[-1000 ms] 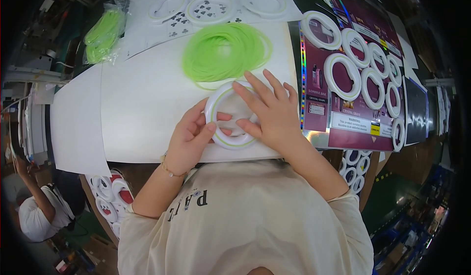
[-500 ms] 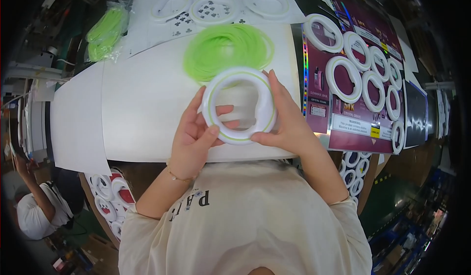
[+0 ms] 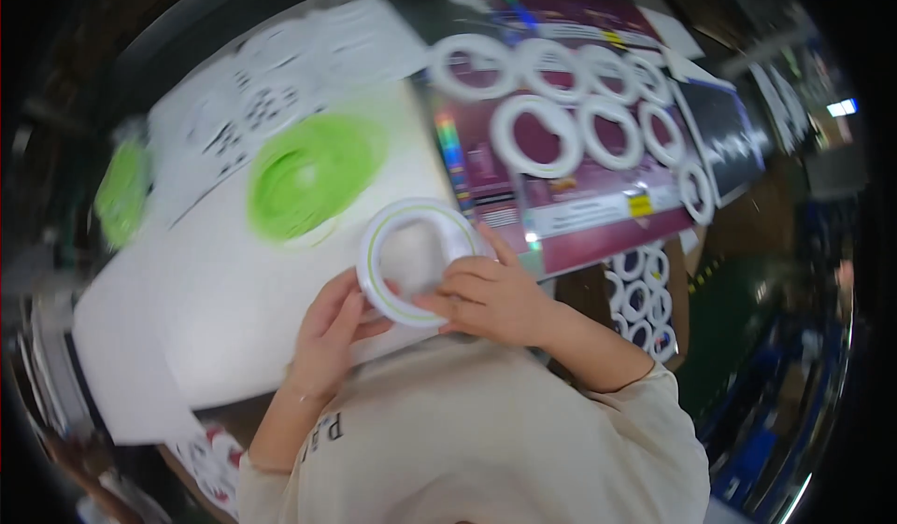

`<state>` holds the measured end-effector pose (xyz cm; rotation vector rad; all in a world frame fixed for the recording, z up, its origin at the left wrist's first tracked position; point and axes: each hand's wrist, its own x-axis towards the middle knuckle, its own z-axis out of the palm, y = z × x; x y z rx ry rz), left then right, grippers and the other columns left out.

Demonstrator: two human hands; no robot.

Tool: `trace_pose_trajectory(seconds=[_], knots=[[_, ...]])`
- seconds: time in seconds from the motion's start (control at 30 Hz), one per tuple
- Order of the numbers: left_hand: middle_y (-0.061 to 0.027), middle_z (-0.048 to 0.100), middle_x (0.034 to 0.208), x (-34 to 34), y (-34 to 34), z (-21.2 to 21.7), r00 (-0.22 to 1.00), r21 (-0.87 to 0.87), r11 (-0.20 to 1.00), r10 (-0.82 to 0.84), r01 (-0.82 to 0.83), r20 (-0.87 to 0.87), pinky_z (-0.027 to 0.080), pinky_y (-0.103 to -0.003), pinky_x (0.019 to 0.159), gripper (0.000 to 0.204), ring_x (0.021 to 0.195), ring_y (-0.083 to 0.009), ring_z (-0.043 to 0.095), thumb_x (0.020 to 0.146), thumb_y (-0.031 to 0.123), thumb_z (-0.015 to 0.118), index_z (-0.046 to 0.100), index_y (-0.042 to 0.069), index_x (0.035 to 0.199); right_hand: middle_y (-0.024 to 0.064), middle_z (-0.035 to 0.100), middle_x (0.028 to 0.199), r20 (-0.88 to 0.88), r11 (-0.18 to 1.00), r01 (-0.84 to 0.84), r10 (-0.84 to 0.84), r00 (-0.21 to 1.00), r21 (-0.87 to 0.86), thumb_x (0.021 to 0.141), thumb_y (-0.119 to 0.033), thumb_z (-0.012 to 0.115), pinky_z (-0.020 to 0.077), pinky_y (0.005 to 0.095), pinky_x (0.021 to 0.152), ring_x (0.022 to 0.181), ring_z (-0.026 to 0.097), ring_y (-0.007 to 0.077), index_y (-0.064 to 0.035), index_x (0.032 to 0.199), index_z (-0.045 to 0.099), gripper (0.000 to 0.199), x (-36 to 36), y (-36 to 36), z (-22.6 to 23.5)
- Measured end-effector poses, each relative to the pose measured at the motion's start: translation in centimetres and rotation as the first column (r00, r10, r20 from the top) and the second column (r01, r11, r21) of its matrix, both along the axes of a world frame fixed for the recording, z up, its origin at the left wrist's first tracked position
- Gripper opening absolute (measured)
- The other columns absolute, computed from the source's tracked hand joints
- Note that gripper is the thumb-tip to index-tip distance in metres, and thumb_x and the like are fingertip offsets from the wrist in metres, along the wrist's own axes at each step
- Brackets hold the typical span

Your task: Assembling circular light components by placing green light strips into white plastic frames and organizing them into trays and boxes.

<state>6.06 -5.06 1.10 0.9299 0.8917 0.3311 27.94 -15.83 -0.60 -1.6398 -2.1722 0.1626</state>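
Note:
A white plastic ring [image 3: 371, 264] with a thin green line round its face is held up in front of my chest, over the near edge of the table. The ring's lower left rim sits between the thumb and fingers of my left hand [image 3: 329, 326]. My right hand [image 3: 495, 298] has its fingers bent over the lower right rim and covers part of it. Beyond the ring, a loose coil of thin light-green cord [image 3: 313, 174] lies on the white sheet [image 3: 224, 309].
At right, several plain white rings [image 3: 534, 136] lie on purple printed sheets [image 3: 579, 258]. A bag of green cord [image 3: 123, 192] is at the left edge. More white rings [image 3: 638, 298] fill a box below the table's right side. Paper with dark marks [image 3: 177, 122] covers the back left.
The view has swung to the right and is blurred, so the table appears tilted. My right hand has shifted from the ring's right side to curl over its lower right rim.

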Motion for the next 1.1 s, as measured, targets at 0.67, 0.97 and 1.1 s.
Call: trace_pose_trajectory(seconds=[0.67,0.97,1.1], knots=[[-0.0047,0.062,0.107,-6.4,7.5,1.1,0.882,0.885,0.463,0.395,0.050,-0.257,0.046,-0.025,0.080,0.020,0.098,-0.0136,0.059,0.093,0.006,0.053,0.062,0.004,0.111,0.0059,0.063,0.106,0.389,0.492,0.869,-0.810,0.439,0.044,0.080,-0.025,0.069,0.0328,0.0511,0.102,0.101,0.058,0.0271,-0.0179,0.117,0.064,0.038,16.6,-9.7,-2.0],[-0.0122,0.060,0.116,-17.9,11.6,2.0,0.639,0.863,0.185,0.604,0.470,-0.477,0.046,-0.039,0.090,0.029,0.105,-0.0280,0.058,0.088,0.004,0.053,0.059,0.006,0.117,0.0184,0.055,0.125,-0.079,0.691,0.689,-0.691,0.718,0.221,0.090,-0.005,0.051,0.0342,0.0395,0.103,0.120,0.049,0.0320,0.0010,0.124,0.055,0.035,12.5,-7.2,6.0],[-0.0153,0.052,0.131,-25.7,12.6,-0.1,0.143,0.690,0.300,0.850,0.658,-0.507,0.038,-0.050,0.100,0.044,0.119,-0.0319,0.050,0.086,0.009,0.056,0.049,0.009,0.130,0.0179,0.055,0.124,-0.167,0.849,0.515,-0.493,0.854,0.122,0.089,-0.004,0.051,0.0338,0.0391,0.103,0.120,0.049,0.0305,0.0016,0.117,0.058,0.030,9.8,-4.6,5.9]])
